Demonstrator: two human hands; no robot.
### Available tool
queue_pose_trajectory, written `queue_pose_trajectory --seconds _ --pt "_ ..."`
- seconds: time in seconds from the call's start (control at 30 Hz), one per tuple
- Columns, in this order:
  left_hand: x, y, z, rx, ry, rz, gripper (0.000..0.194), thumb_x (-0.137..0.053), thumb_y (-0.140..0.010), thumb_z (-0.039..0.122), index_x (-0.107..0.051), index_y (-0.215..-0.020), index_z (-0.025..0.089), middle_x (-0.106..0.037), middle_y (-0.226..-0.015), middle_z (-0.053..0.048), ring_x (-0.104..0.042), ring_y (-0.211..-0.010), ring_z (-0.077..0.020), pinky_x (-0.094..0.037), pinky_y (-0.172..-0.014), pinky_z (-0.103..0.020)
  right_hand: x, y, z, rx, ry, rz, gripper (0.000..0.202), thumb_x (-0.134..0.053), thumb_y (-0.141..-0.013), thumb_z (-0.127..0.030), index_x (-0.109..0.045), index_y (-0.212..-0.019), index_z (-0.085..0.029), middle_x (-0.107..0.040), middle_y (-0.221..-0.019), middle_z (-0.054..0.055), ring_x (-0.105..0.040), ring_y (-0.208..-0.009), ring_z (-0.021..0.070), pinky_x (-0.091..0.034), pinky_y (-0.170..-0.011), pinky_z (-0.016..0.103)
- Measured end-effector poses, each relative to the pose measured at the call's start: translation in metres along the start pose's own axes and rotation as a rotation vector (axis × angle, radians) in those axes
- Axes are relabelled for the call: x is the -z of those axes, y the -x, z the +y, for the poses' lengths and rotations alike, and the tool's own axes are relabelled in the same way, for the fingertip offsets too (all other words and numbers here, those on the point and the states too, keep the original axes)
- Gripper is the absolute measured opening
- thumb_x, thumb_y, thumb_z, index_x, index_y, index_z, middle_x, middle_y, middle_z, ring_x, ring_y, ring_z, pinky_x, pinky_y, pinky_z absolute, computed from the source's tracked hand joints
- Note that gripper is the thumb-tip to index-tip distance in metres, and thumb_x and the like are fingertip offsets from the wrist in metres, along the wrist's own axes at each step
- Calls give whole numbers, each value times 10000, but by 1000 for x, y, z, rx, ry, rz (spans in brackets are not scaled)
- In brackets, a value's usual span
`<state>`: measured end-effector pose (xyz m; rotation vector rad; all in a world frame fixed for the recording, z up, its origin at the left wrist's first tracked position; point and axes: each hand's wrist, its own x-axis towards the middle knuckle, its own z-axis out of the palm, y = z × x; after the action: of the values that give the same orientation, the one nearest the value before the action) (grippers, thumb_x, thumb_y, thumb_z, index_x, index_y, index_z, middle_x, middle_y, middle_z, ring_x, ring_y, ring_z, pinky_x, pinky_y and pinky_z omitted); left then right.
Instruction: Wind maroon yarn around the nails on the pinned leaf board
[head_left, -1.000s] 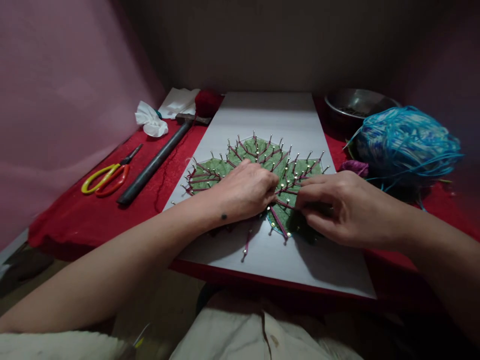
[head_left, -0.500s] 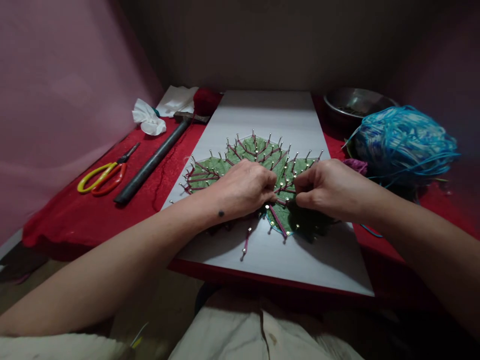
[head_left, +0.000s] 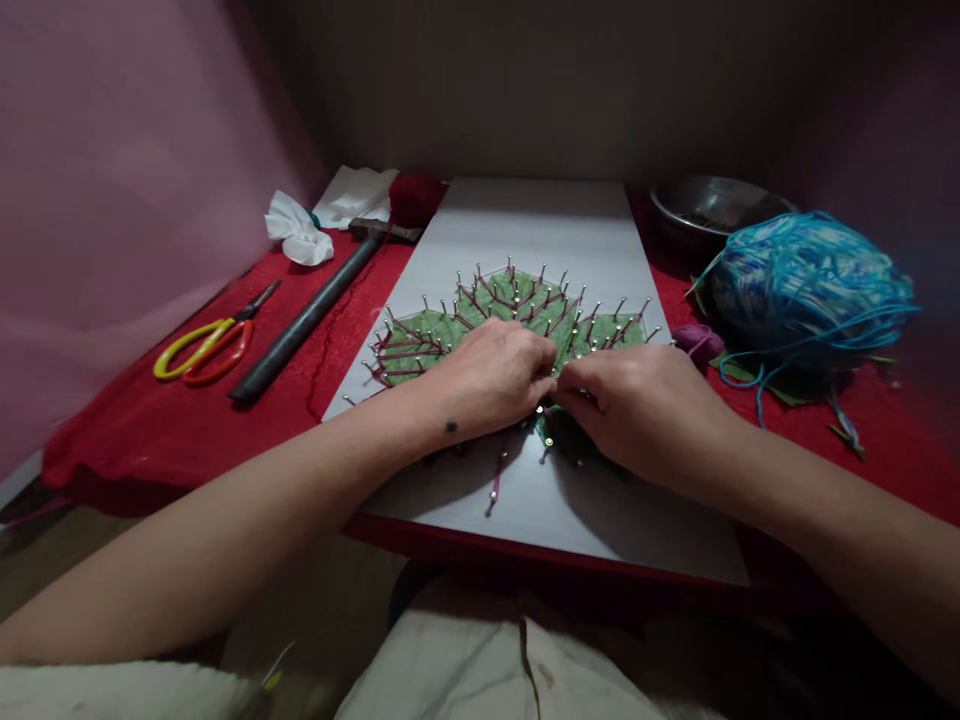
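A green leaf (head_left: pixel 430 328) lies on a white board (head_left: pixel 547 222), its outline and veins set with many upright nails (head_left: pixel 565 278). Maroon yarn (head_left: pixel 409 356) runs from nail to nail along the veins. My left hand (head_left: pixel 510 368) rests over the middle of the leaf, thumb and forefinger pinched on the yarn among the nails. Right beside it, my right hand (head_left: pixel 645 405) is also closed in a pinch on the yarn, fingertips almost meeting those of the left. Both hands cover the leaf's lower part, and the yarn at the fingertips is mostly hidden. Two nails joined by yarn (head_left: pixel 496 478) stand near the board's front.
Left on the red cloth (head_left: pixel 300 350) lie scissors (head_left: pixel 214 345), a hammer (head_left: pixel 311 315), crumpled tissue (head_left: pixel 300 230) and a red yarn ball (head_left: pixel 414 200). To the right are a metal bowl (head_left: pixel 686 218), a blue yarn ball (head_left: pixel 814 290) and a small maroon yarn ball (head_left: pixel 697 342).
My right hand has moved left and slightly down, up to my left hand's fingertips, and now hides the leaf's lower right. My left hand has stayed nearly in place.
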<state>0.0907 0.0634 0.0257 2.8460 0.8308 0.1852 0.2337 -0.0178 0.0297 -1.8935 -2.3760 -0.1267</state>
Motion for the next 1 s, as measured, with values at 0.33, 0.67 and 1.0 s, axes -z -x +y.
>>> queue_pose_trajectory --seconds 0.33,0.67,1.0 --pt "1 1 0 -19 13 4 164 -605 -843 279 -638 -733 162 -628 -680 -17 -560 -704 -154 -391 -751 -317 -6 34 20 398 132 266 278 -425 -826 -51 -689 -791 -131 -619 -630 47 -566 -578 199 -315 -524 303" --pt "1 0 -2 -27 8 8 176 -606 -839 288 -645 -723 161 -632 -667 -16 -558 -682 -146 -392 -719 -300 1 30 17 404 195 106 273 -430 -818 -44 -682 -783 -143 -625 -640 47 -543 -582 184 -297 -562 317" --pt "-4 5 -5 -247 101 125 121 -601 -834 136 -696 -784 194 -631 -812 -26 -519 -806 -160 -394 -746 -290 7 28 20 433 114 109 279 -437 -800 -33 -698 -813 -129 -610 -629 47 -538 -570 184 -338 -533 308"
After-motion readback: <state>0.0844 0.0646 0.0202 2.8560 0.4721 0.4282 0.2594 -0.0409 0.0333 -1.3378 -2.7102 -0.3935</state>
